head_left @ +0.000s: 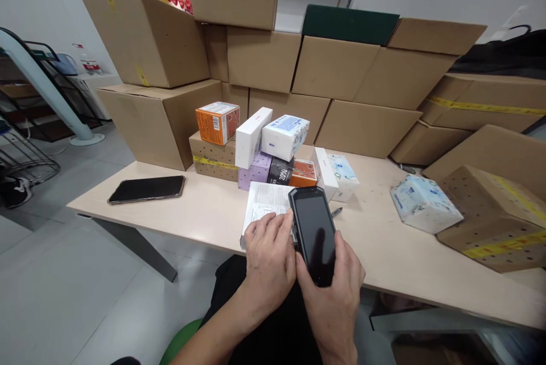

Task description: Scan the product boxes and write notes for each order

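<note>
My right hand [335, 291] grips a rugged black smartphone [315, 234] by its lower part, thumb on the near left edge and fingers around the right side. The screen is dark and shows a reflection. My left hand [271, 254] lies palm down just left of the phone, its fingers extended and their tips close to the phone's left edge; its thumb is hidden. Under those fingertips is a flat white box with printed text [267, 200], at the table's front edge. A pen [336, 212] lies partly hidden behind the phone.
Another phone [147, 189] lies at the table's left. Behind my hands are stacked an orange box [217, 122], a white box [253, 137], a tissue pack [285, 135] and a purple box [255, 170]. Large cartons [324, 69] wall the back. A tissue pack [424, 203] leans near a carton [490, 217] at right.
</note>
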`<state>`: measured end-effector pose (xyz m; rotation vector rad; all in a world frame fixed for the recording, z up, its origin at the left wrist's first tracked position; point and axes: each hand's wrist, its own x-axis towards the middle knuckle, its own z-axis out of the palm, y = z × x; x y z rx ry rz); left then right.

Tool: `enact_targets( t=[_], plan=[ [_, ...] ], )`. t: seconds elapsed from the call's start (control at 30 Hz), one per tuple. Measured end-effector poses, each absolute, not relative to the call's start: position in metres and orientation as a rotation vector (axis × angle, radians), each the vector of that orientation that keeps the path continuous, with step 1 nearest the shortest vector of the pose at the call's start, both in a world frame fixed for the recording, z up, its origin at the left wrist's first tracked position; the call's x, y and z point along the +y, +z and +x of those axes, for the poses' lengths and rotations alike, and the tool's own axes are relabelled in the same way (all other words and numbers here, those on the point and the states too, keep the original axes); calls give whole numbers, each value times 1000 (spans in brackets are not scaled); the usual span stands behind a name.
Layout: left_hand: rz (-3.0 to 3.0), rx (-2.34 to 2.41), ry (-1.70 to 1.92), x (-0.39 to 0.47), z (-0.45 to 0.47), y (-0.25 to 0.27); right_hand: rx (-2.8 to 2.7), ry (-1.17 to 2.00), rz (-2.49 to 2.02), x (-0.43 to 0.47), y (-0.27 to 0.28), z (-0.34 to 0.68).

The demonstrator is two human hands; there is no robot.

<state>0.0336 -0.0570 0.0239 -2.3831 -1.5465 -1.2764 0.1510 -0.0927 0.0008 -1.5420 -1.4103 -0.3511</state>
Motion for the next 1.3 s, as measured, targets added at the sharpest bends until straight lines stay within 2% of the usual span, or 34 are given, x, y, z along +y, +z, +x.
enact_targets(
  t=[1.0, 1.3],
  plan=[
    [-2316, -1482, -1309, -57, 33, 21, -1349, -315, -1539, -94, -2, 160],
    [-2274, -1402, -1351, -55, 32, 16, -1147, -574, -1993, -113, -18, 249]
  ],
)
